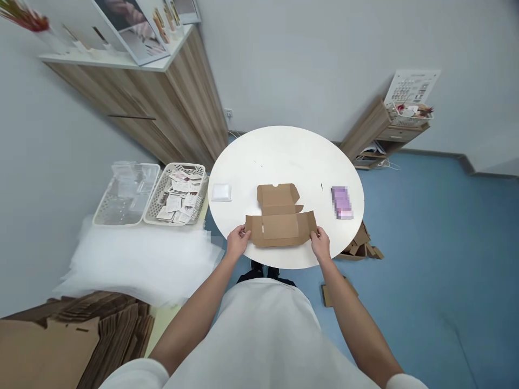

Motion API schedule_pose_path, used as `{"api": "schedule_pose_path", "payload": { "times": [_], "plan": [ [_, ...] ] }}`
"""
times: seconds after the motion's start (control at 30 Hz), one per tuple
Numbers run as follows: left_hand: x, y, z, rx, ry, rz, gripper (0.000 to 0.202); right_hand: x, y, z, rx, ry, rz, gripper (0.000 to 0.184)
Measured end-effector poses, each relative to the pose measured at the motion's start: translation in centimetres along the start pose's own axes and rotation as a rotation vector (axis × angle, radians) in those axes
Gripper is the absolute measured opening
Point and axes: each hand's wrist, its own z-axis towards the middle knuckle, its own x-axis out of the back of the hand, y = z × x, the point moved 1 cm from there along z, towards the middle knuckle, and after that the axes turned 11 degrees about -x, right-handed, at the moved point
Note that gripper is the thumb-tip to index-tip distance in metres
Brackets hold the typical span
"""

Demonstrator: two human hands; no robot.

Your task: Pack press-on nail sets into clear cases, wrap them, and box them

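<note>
A brown cardboard box blank, partly unfolded, lies on the round white table near its front edge. My left hand pinches the blank's left side flap between thumb and fingers. At the opposite end, my right hand grips the right side flap the same way. The far panel of the blank lies spread away from me, with a small tab sticking out on its right. A white packet rests at the left of the table. Toward the right edge is a purple item, blurred out in the picture.
Left of the table stand a white basket of small packets and a basket with clear plastic containers. White foam sheets and stacked flat cardboard lie nearer. Cardboard pieces sit on the floor at right.
</note>
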Motion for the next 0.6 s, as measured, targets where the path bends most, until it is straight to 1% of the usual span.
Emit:
{"api": "schedule_pose_path", "payload": {
  "times": [0.17, 0.23, 0.3, 0.37, 0.43, 0.47, 0.5, 0.57, 0.6],
  "plan": [
    [-1.6, -0.4, 2.6, 0.021, -0.1, -0.057, 0.044, 0.2, 0.2, 0.0, -0.094, 0.073, -0.069, 0.036],
    [-2.1, -0.2, 3.2, 0.019, -0.153, -0.031, 0.049, 0.1, 0.6, 0.1, -0.129, 0.085, -0.092, 0.037],
    [-2.2, 0.3, 3.2, -0.022, -0.175, 0.049, 0.053, 0.0, 1.0, 0.1, -0.153, 0.084, -0.118, 0.038],
    [-2.1, 1.3, 2.8, -0.115, -0.161, 0.187, 0.058, 0.1, 1.2, 0.3, -0.141, 0.106, -0.159, 0.041],
    [-2.1, 2.5, 2.0, -0.249, -0.154, 0.351, 0.062, 0.3, 1.0, 0.7, -0.094, 0.151, -0.212, 0.046],
    [-2.2, 3.1, 1.5, -0.322, -0.188, 0.418, 0.063, 0.4, 0.7, 1.0, -0.067, 0.173, -0.238, 0.047],
    [-2.4, 3.7, 0.9, -0.395, -0.25, 0.468, 0.061, 0.5, 0.3, 1.4, -0.043, 0.187, -0.261, 0.048],
    [-3.1, 4.6, -0.1, -0.509, -0.409, 0.535, 0.055, 0.6, -0.9, 2.6, -0.005, 0.169, -0.285, 0.049],
    [-3.6, 4.8, -0.5, -0.544, -0.478, 0.559, 0.052, 0.5, -1.6, 3.3, 0.014, 0.143, -0.286, 0.049]
  ]
}}
